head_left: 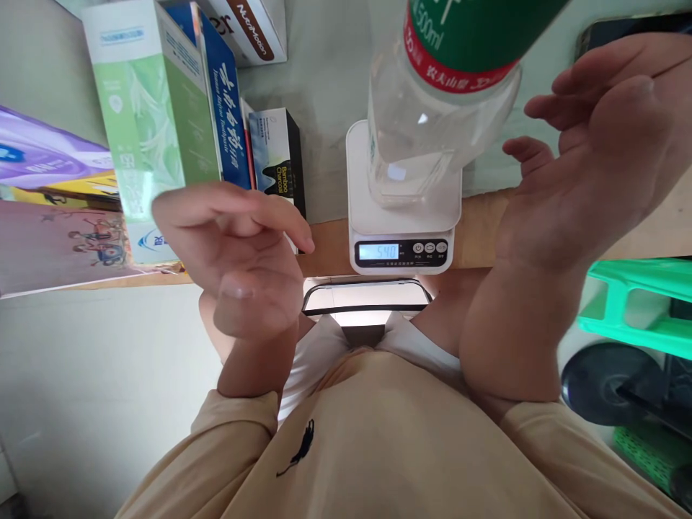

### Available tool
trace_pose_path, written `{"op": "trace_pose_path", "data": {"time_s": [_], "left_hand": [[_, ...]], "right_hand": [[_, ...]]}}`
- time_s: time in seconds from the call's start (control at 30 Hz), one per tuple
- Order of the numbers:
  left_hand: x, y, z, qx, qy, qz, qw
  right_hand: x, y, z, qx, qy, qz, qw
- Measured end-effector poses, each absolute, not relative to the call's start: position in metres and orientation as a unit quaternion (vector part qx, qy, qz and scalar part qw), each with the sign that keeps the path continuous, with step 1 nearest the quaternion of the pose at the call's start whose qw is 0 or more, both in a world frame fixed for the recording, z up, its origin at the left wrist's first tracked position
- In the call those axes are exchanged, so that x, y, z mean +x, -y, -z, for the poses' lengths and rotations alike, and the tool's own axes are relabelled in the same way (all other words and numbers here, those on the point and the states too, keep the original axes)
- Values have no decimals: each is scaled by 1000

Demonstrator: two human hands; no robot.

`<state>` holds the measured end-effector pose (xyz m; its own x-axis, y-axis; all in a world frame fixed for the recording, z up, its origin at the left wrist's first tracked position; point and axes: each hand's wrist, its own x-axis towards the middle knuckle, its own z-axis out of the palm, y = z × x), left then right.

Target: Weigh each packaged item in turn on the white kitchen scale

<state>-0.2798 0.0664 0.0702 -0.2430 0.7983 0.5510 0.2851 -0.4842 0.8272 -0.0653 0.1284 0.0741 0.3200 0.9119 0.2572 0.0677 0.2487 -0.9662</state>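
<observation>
The bottle stands on the scale, so its placing looks done, while my left hand and right hand hang unclosed, holding nothing, and what remains I cannot tell

Left: tall white-and-green cardboard box beside a blue, Chinese-lettered toothpaste box.
Near those: small black, white and blue "Bamboo Charcoal" box.
Behind: white carton with a brown "NutriMotion" label.
Left edge: shiny purple pack; pink picture-printed pack.
Top right: dark flat object, partly hidden.
Lower right: bright green plastic stool, flat black disc, green perforated plastic item.
</observation>
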Motion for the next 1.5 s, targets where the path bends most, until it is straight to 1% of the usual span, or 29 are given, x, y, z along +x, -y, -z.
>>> {"op": "trace_pose_path", "data": {"time_s": [0.07,0.2,0.33,0.43,0.5,0.67,0.77,0.83,0.9,1.0,1.1,1.23,1.3,1.43,1.5], "left_hand": [[-278,-67,-68,565,-472,-653,178],[-271,-64,-68,533,-538,-632,166],[-266,-63,-72,540,-606,-572,116],[-272,-64,-69,569,-617,-533,107],[-280,-63,-65,590,-604,-517,139],[-295,-54,-61,640,-449,-536,318],[-300,-51,-69,647,-414,-507,392],[-304,-49,-77,669,-393,-490,396],[-310,-46,-84,696,-375,-484,374],[-319,-39,-90,714,-383,-465,356],[-326,-32,-92,714,-380,-471,352],[-331,-27,-93,696,-346,-519,356],[-331,-26,-93,681,-332,-540,367],[-330,-20,-94,644,-314,-582,384],[-329,-16,-95,624,-318,-605,379]], "right_hand": [[-66,-128,-74,-515,479,-327,632],[-65,-129,-74,-525,478,-323,626],[-66,-129,-74,-534,487,-313,616],[-69,-130,-74,-533,487,-309,619],[-71,-130,-73,-532,488,-311,619],[-76,-130,-68,-479,501,-316,647],[-78,-128,-64,-455,543,-318,630],[-80,-127,-60,-439,573,-309,620],[-85,-128,-57,-408,596,-298,624],[-93,-131,-58,-388,636,-282,604],[-97,-133,-65,-413,667,-239,572],[-94,-136,-75,-448,666,-211,557],[-94,-142,-77,-448,661,-199,568],[-106,-167,-78,-400,656,-150,623],[-120,-188,-78,-370,673,-145,624]]}}
